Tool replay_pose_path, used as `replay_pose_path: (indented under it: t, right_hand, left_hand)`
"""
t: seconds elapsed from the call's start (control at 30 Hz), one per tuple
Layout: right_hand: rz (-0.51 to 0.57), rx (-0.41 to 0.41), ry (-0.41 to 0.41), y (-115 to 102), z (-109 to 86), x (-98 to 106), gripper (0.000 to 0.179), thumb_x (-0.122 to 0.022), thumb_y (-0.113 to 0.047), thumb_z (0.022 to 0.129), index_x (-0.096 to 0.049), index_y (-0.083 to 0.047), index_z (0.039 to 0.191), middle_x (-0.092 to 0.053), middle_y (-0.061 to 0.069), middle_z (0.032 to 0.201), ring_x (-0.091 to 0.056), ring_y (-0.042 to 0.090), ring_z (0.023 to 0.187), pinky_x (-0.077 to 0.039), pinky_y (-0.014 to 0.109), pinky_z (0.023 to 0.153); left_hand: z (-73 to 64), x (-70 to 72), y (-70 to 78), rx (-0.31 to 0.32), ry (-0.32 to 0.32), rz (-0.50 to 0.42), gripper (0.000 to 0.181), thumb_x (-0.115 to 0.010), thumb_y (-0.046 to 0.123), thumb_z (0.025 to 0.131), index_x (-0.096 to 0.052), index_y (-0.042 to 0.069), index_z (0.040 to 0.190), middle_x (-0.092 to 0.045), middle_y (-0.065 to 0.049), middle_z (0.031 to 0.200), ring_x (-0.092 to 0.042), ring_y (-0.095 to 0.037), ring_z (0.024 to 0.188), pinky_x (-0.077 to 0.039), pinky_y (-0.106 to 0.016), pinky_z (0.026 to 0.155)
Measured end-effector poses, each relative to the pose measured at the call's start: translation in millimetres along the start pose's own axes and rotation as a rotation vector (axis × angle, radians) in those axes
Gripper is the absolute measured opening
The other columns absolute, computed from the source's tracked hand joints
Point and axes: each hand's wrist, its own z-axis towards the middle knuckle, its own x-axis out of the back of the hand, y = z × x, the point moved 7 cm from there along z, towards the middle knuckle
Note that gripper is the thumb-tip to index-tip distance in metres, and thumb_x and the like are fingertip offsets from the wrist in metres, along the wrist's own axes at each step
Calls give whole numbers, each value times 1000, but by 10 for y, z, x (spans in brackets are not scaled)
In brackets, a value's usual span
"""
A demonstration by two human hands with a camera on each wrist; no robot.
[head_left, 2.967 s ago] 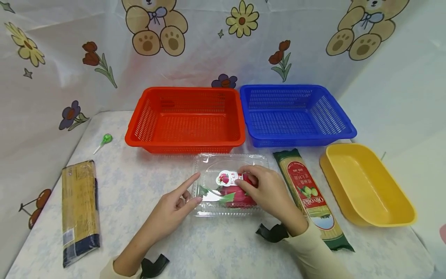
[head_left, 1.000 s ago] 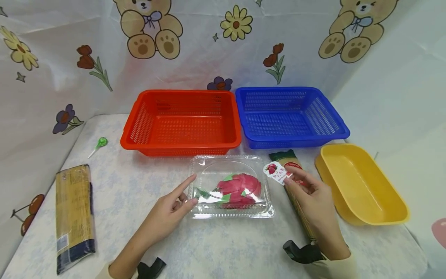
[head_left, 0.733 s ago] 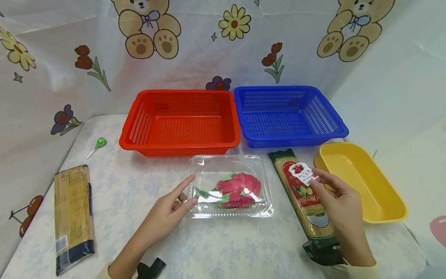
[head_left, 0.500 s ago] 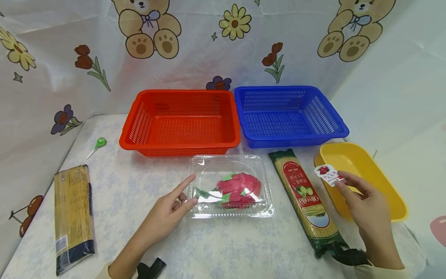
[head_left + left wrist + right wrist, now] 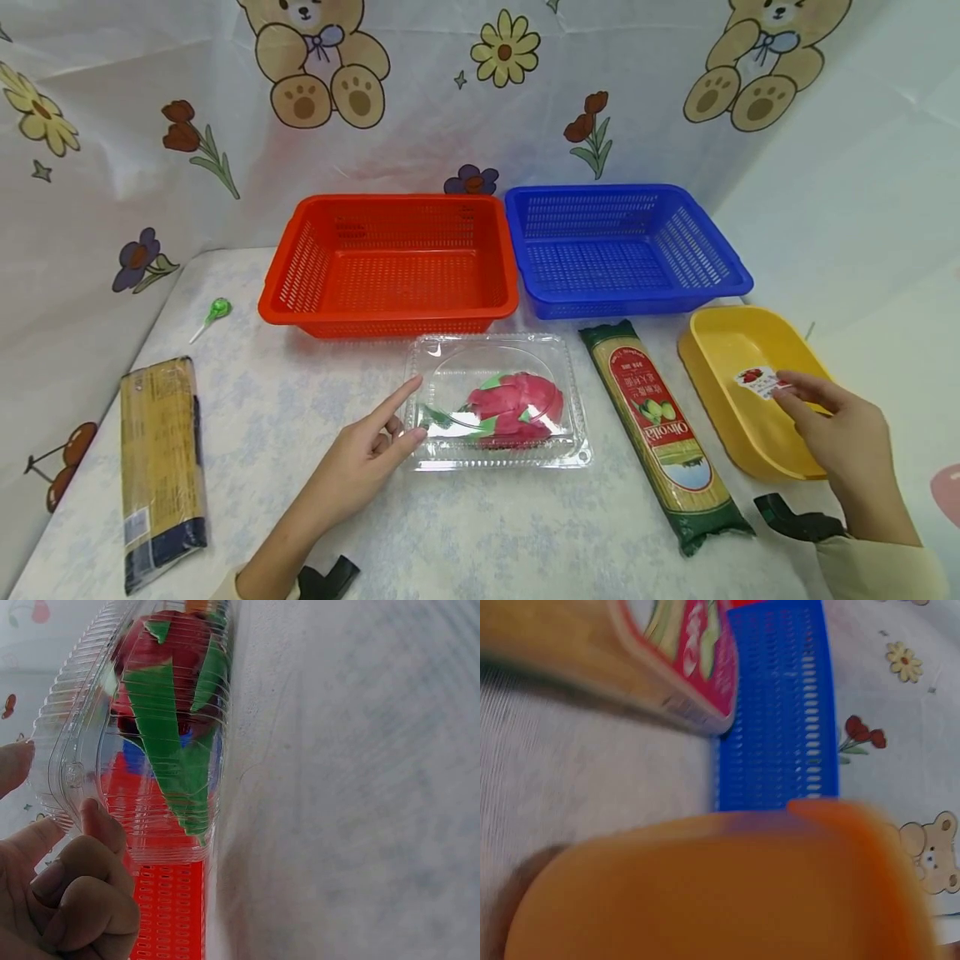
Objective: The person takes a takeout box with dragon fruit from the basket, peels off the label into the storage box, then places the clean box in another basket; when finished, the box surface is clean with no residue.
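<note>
My left hand (image 5: 367, 450) rests at the left edge of a clear plastic clamshell box (image 5: 442, 358). Its index finger and thumb reach out to touch the box; the other fingers are bent. Inside the shut box lies a red and green dragon fruit (image 5: 517, 404), also seen through the plastic in the left wrist view. Between thumb and index finger, my right hand (image 5: 847, 425) pinches a small white label (image 5: 759, 381) with a red fruit picture, held over the yellow basin (image 5: 720, 417). Neither hand nor label is visible in the right wrist view, where blurred yellow plastic fills the lower part.
A green-ended spaghetti pack (image 5: 660, 425) lies between the box and the basin. Behind stand a red basket (image 5: 390, 317) and a blue basket (image 5: 637, 304). At the left lie a second noodle pack (image 5: 161, 458) and a green lollipop (image 5: 217, 308).
The right hand has taken the label off the lid of the box and carried it right, past the spaghetti pack, to above the basin. The left hand stays by the box.
</note>
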Motion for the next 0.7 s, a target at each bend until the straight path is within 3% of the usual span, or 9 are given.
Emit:
replay_pose_path:
  t: [0.07, 0.13, 0.23, 0.47, 0.6, 0.7]
  right_hand:
    - [-46, 19, -15, 19, 44, -17, 57, -63, -44, 100, -61, -2, 139, -65, -13, 95, -48, 17, 95, -45, 11, 60]
    - [-86, 27, -35, 33, 78, -41, 56, -61, -44, 102, -61, -1, 138, -69, 5, 106, -51, 28, 101, -45, 12, 58]
    - [-122, 31, -63, 46, 121, -76, 56, -58, -42, 103, -60, 1, 138, -63, 26, 119, -52, 43, 107, -44, 12, 58]
    - [-201, 100, -97, 60, 191, -125, 52, -59, -39, 103, -62, 4, 134, -66, 28, 113, -53, 42, 100, -43, 21, 59]
    - [-302, 201, -147, 19, 220, -167, 46, -62, -33, 103, -63, 5, 129, -66, 33, 112, -58, 47, 94, -44, 33, 61]
    - [-384, 275, -173, -21, 223, -186, 41, -64, -28, 101, -65, 6, 125, -67, 34, 105, -61, 44, 85, -43, 35, 61]
  left_hand:
    - [-1, 2, 0, -2, 2, 0, 64, -65, 46, 99, -37, 45, 156, -57, 2, 86, -36, -4, 54, -34, -24, 48]
    - [-1, 3, -2, -1, 2, 0, 64, -65, 46, 99, -37, 44, 156, -57, 2, 86, -36, -4, 54, -34, -24, 48]
    - [0, 0, -9, 2, 1, -1, 64, -65, 46, 99, -37, 43, 157, -57, 2, 87, -36, -5, 54, -35, -24, 48]
    - [9, -10, -23, 7, -1, -9, 64, -66, 47, 98, -36, 48, 155, -58, 2, 86, -36, -4, 54, -35, -24, 48]
    - [3, 4, -13, 4, -2, -14, 64, -66, 46, 99, -36, 47, 156, -57, 1, 87, -37, -5, 54, -35, -25, 48]
    - [-6, 14, -5, 10, -4, -15, 64, -65, 46, 99, -36, 46, 156, -58, 1, 88, -39, -6, 54, -36, -25, 48]
